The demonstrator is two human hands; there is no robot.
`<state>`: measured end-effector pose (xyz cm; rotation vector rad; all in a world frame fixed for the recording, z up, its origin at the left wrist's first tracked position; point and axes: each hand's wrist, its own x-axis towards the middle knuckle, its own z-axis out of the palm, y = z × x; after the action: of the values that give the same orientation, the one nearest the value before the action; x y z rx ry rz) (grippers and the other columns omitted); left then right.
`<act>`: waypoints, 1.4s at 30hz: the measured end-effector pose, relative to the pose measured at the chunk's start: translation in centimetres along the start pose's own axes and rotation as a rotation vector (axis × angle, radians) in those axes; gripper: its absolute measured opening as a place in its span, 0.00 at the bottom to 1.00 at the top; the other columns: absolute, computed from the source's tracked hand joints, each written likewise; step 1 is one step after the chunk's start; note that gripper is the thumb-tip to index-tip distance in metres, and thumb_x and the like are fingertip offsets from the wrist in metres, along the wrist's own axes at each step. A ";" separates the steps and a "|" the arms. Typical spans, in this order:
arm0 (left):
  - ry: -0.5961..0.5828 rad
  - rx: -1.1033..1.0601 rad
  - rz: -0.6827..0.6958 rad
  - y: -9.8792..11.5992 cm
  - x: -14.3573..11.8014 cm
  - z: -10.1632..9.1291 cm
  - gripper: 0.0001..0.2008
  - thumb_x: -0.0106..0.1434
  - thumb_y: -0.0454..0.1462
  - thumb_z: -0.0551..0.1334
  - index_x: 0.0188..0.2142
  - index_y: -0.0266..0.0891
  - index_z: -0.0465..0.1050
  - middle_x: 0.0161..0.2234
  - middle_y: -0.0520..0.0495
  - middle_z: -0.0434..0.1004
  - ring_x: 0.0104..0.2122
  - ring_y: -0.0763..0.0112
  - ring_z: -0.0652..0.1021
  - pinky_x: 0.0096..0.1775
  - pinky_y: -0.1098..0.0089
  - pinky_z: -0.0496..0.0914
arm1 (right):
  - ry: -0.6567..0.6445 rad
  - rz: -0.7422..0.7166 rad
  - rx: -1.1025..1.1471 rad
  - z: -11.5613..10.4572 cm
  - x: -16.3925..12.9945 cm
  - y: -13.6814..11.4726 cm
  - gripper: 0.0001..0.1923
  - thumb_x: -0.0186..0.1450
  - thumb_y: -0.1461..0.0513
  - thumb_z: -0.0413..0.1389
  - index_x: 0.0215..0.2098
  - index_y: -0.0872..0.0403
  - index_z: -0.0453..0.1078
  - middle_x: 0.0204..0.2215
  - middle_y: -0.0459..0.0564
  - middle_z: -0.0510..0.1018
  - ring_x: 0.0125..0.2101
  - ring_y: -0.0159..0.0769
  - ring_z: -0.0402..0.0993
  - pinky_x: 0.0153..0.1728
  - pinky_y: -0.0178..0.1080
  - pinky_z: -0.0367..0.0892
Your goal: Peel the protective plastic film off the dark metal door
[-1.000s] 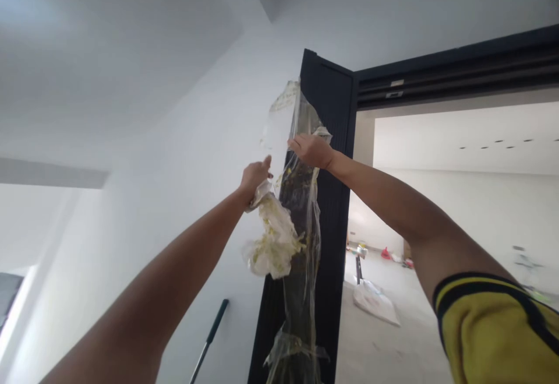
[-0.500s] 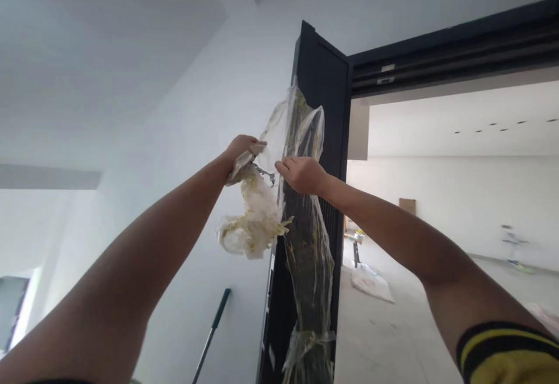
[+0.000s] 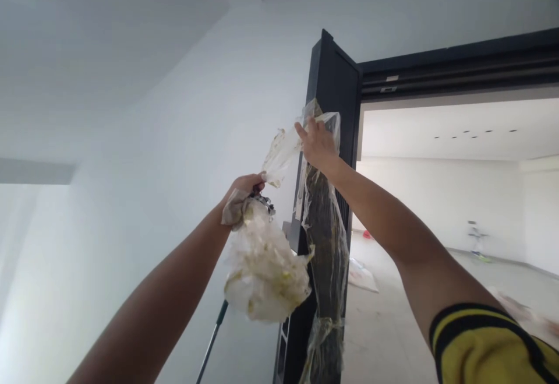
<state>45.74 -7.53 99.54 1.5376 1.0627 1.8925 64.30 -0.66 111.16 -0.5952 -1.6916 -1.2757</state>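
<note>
My left hand (image 3: 248, 185) is closed on a strip of clear plastic film (image 3: 279, 154), which stretches up toward the dark door (image 3: 338, 84). A big crumpled wad of whitish film (image 3: 268, 267) with yellowish stains hangs below that hand, and a greyish piece (image 3: 234, 208) lies against its wrist. My right hand (image 3: 319, 144) is raised at the door edge, its fingers spread against the loose film there. More wrinkled film (image 3: 332, 244) still clings down the door's face, bunched near the bottom. Whether the right fingertips pinch any film is hard to see.
A pole with a green grip (image 3: 222, 314) leans at the white wall (image 3: 196, 139) below my left arm. Right of the door, under a dark frame (image 3: 458, 63), a doorway opens on a pale room with a flat white sheet (image 3: 362, 276) on its floor.
My right hand has moved up along the door and its fingers have spread. The left hand has lowered slightly with the film wad, and the strip to the door is pulled out.
</note>
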 end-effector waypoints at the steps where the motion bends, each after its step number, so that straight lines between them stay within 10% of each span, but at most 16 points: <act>1: -0.023 -0.049 -0.007 -0.9 -0.5 -0.2 0.17 0.48 0.46 0.65 0.22 0.35 0.62 0.17 0.53 0.59 0.15 0.81 0.60 0.17 0.76 0.54 | -0.020 -0.008 -0.025 0.3 0.2 -0.1 0.21 0.66 0.68 0.42 0.56 0.57 0.61 0.57 0.64 0.57 0.53 0.52 0.55 0.44 0.52 0.62; 13: -0.090 -0.285 -0.289 -11.1 -5.2 -4.4 0.21 0.47 0.50 0.66 0.24 0.36 0.61 0.17 0.56 0.59 0.14 0.82 0.60 0.17 0.77 0.53 | -0.110 -0.038 0.025 -0.3 -11.3 -9.7 0.15 0.65 0.67 0.43 0.41 0.63 0.70 0.52 0.68 0.67 0.55 0.50 0.58 0.53 0.54 0.53; 18: -0.088 -0.195 -0.297 -10.1 -4.8 -2.2 0.21 0.48 0.51 0.65 0.29 0.36 0.66 0.21 0.52 0.66 0.17 0.77 0.65 0.19 0.74 0.57 | -0.123 -0.052 0.117 -1.9 -18.1 -13.1 0.15 0.65 0.66 0.44 0.43 0.59 0.70 0.53 0.64 0.69 0.56 0.49 0.60 0.54 0.54 0.57; 26: -0.219 0.599 0.079 -6.7 -4.0 4.1 0.25 0.55 0.57 0.56 0.27 0.36 0.71 0.23 0.47 0.71 0.23 0.71 0.69 0.27 0.72 0.58 | -0.154 -0.134 0.202 -2.9 -26.7 -15.5 0.15 0.61 0.65 0.48 0.40 0.57 0.74 0.45 0.64 0.74 0.55 0.53 0.62 0.52 0.56 0.62; 34: -0.420 0.823 0.253 -9.8 -7.2 5.7 0.11 0.57 0.39 0.55 0.23 0.36 0.67 0.19 0.52 0.66 0.21 0.76 0.65 0.26 0.73 0.54 | -0.305 -0.240 0.534 -6.7 -26.4 -11.1 0.25 0.60 0.55 0.52 0.51 0.62 0.66 0.47 0.64 0.73 0.53 0.51 0.65 0.48 0.51 0.67; 42: -0.397 0.597 0.090 -11.1 -8.6 6.0 0.23 0.60 0.54 0.51 0.25 0.36 0.67 0.23 0.50 0.69 0.25 0.73 0.68 0.28 0.73 0.57 | -0.358 -0.298 0.590 -5.9 -27.3 -12.5 0.18 0.61 0.62 0.46 0.47 0.61 0.64 0.38 0.63 0.74 0.45 0.47 0.70 0.48 0.49 0.67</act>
<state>52.51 -5.98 85.97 2.2002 1.4557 1.2810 69.46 -6.72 81.60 -0.2240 -2.3945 -0.8169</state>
